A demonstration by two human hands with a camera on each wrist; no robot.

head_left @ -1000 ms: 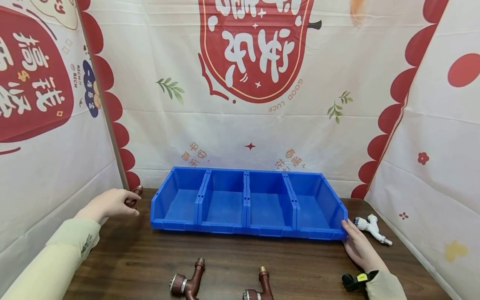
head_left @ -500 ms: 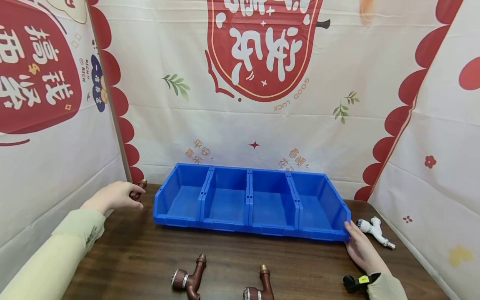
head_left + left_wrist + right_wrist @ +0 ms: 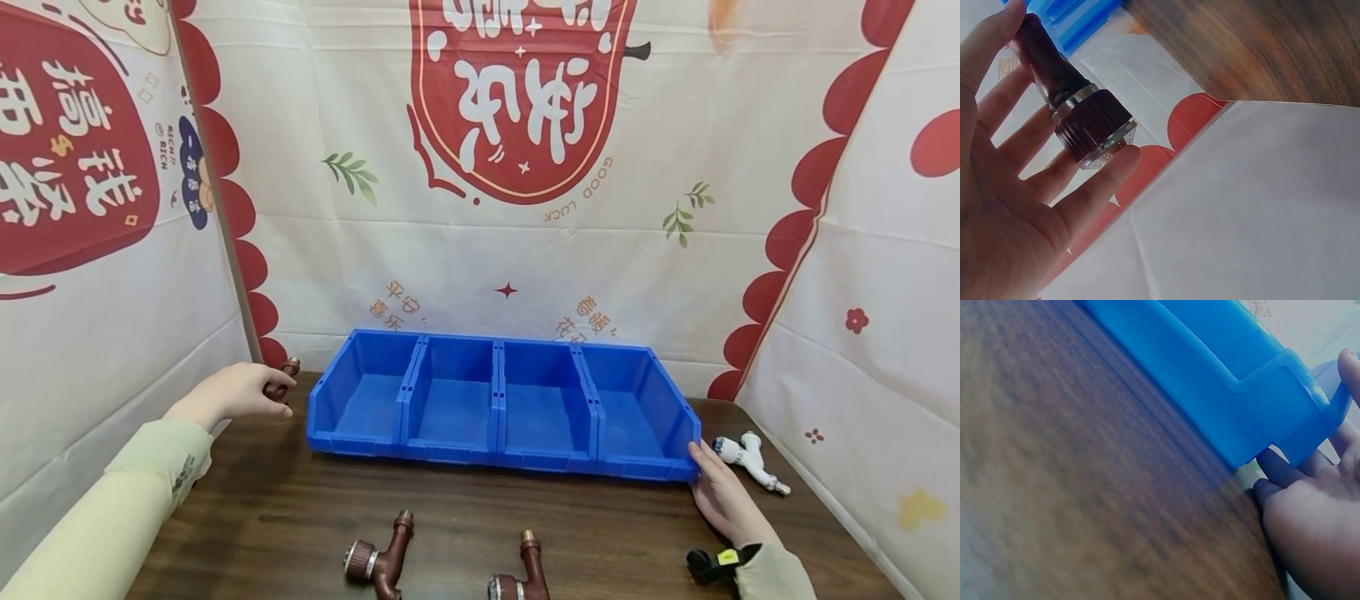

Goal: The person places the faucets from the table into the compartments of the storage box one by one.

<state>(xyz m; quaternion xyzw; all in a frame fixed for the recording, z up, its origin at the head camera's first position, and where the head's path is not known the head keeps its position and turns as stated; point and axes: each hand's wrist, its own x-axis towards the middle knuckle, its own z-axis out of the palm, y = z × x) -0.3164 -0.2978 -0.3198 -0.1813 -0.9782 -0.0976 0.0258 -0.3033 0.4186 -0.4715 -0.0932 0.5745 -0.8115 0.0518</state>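
At the left, my left hand (image 3: pixel 232 392) holds a dark brown tap (image 3: pixel 1091 119) between thumb and fingers. Its ribbed knob with a shiny end cap points toward the fingertips in the left wrist view. A blue storage bin (image 3: pixel 450 458) with several open compartments sits at the back of the table, no objects showing inside. On its right front corner my right hand (image 3: pixel 723 492) grips, thumb near the top edge and fingers around the side wall, as the right wrist view shows. The brown tap stands just left of the bin's left end.
Two more brown taps, a left one (image 3: pixel 386 562) and a right one (image 3: pixel 532 567), lie on the wooden table (image 3: pixel 247 517) in front of the bin. To the right of the bin lies a white tap (image 3: pixel 752 461). Printed cloth walls (image 3: pixel 480 258) enclose the back and both sides.
The head view has shifted slightly. My left hand, with the brown tap, appears a little higher and further right; the right hand keeps its grip on the bin's corner.
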